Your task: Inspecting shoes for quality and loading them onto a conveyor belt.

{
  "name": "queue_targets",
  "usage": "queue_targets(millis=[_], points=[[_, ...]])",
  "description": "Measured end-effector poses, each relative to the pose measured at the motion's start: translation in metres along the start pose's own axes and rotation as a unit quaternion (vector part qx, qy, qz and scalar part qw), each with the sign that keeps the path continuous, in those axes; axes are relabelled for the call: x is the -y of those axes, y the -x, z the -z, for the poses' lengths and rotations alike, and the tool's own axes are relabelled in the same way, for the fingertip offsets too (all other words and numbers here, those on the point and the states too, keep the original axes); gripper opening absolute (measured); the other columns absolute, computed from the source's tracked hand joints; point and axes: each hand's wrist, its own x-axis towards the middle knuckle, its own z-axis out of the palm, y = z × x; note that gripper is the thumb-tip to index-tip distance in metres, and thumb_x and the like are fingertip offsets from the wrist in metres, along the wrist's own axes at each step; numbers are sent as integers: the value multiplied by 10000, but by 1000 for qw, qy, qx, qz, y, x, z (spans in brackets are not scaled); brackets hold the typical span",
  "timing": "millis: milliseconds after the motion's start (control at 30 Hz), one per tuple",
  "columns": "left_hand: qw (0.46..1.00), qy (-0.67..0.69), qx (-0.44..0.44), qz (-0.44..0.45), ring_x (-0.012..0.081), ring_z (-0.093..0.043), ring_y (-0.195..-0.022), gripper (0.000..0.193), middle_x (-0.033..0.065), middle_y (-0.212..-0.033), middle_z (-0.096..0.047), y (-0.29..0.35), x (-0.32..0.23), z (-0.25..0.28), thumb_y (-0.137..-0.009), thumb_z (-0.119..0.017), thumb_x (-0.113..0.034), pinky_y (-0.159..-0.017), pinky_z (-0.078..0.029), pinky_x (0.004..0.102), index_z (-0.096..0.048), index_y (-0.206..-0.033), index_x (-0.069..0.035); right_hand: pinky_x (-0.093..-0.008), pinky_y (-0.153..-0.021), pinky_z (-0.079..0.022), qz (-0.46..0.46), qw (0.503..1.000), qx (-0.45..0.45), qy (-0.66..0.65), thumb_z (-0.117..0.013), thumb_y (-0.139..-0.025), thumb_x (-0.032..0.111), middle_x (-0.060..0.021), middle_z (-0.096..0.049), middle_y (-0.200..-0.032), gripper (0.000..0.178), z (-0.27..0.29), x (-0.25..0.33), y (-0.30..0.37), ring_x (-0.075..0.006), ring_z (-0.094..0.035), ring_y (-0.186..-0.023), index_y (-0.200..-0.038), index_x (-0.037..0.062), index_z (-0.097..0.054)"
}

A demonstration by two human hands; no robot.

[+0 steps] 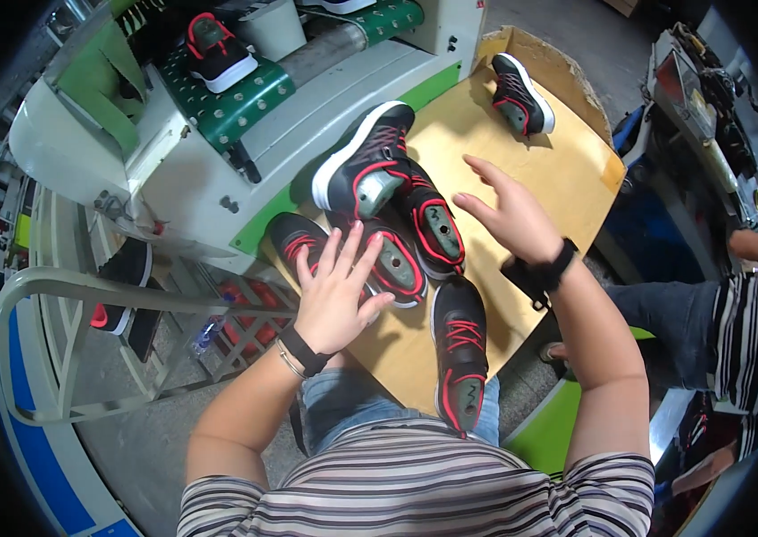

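My left hand (334, 300) is spread over the near left of the pile of black sneakers, its fingertips by the heel of a white-soled sneaker (366, 166) lying across the others. Whether they touch it I cannot tell. Partly under that hand are a sneaker with a red-edged collar (404, 268) and another with red laces (294, 234). My right hand (515, 219) hovers over the board with fingers apart and nothing in them. Left of it lies a sneaker with a grey-green insole (437, 224). Closest to my body is a red-laced sneaker (461, 345).
A separate sneaker (520, 97) stands at the far right of the wooden board (580, 161), by a cardboard edge (567, 76). Beyond, a machine's green conveyor belt (263, 89) carries another sneaker (216, 58). A metal rail (17, 358) is at left; a person in stripes (750, 331) is at right.
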Motion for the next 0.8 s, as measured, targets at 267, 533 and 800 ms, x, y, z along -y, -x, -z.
queue_targets(millis=[267,533,800], points=[[962,196,-147,121,382,-530,-1180,746,270,-1279,-506,-103,60,40,-883,-698,-418,-985,-441,430,-388,-1368,57,-392,-1111,-362,-7,990,71,-121,-698,-889,386,-282,-495,-1398,735,-16,-11,-11,-364,-468,-1328,-1417,-48,-426],[983,166,-11,78,391,-495,-1276,1046,264,-1369,-464,-150,70,22,-712,-828,-473,-1072,-409,407,-317,-1471,34,-419,-1121,-360,-24,993,-37,107,-717,-864,281,-244,-491,-1412,629,45,-138,-40,-393,-425,-1353,-1361,-30,-488],[980,186,-57,37,350,-288,-1421,767,197,-1508,-291,-86,42,50,-817,-759,-248,-1161,-252,424,-392,-1459,-41,-596,-1112,-264,-168,884,-85,429,-875,-637,410,-290,-360,-1463,1121,49,-238,-173,-446,-337,-1372,-1510,86,-251]])
